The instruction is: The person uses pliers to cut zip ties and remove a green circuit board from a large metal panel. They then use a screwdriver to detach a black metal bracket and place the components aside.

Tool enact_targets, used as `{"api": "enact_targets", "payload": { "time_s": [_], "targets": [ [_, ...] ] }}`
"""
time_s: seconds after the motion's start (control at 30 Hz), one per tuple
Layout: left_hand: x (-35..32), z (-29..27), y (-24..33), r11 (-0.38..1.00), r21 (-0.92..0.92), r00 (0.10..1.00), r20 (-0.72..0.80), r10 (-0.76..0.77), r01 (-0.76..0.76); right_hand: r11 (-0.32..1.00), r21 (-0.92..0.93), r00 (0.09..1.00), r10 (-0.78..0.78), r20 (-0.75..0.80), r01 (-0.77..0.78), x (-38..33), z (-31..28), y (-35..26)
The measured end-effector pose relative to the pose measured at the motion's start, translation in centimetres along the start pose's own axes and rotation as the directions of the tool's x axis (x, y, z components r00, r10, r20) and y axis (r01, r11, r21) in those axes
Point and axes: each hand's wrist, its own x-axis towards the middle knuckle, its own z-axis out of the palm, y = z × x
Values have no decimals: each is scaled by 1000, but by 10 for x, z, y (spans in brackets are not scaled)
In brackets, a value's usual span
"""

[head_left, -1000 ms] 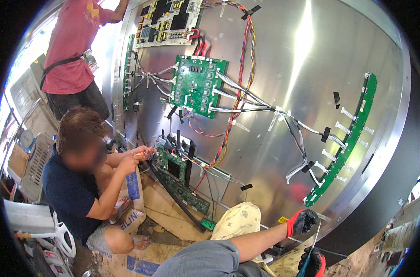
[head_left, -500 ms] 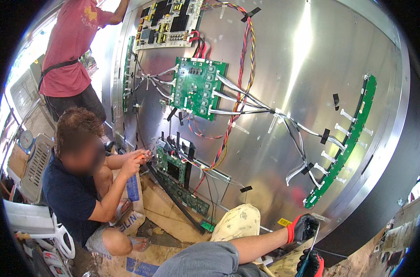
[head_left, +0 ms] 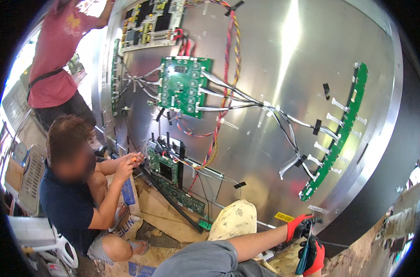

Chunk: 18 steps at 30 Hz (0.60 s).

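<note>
Both my hands wear black gloves with red cuffs, at the lower right corner of a large metal panel (head_left: 265,157). My right hand (head_left: 317,253) is closed around a screwdriver (head_left: 303,259) with a teal handle, its thin shaft pointing up toward the panel edge. Just above, my left hand (head_left: 304,227) has its fingers bent together by the shaft's tip, and what they pinch is too small to make out. A long green circuit strip (head_left: 341,134) with white connectors runs up the panel above my hands. Next to the left hand is a yellow label (head_left: 284,217).
Wired to the strips, a green circuit board (head_left: 184,87) sits mid-panel below a power board (head_left: 152,23). At left a co-worker (head_left: 76,184) crouches, holding something orange; another person (head_left: 57,60) stands behind. Cardboard (head_left: 173,221) and a patterned cushion (head_left: 235,219) lie below.
The whole view has shifted, so the panel sits farther left. My right hand has risen closer to my left, and the screwdriver stands at a different tilt.
</note>
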Motion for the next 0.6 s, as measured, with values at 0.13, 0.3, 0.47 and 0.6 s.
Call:
{"api": "enact_targets", "payload": {
  "time_s": [0.13, 0.3, 0.47, 0.6],
  "targets": [
    [10, -23, 28, 942, -296, 980, -67, -186, 158, 984, 34, 975, 167, 148, -173, -12, -1, -12],
    [11, -29, 22, 992, -106, 976, -215, 38, -62, 968, -226, 992, 121, 31, -111, -29, 16, -22],
    [10, -21, 7, 948, -230, 953, -258, 160, -221, 948, -308, 996, 62, -65, -79, -35, 20, -22],
    [3, -18, 13, 926, -279, 928, -339, 155, -256, 933, -344, 994, 89, -57, -103, -38, 30, -19]
  ]
}}
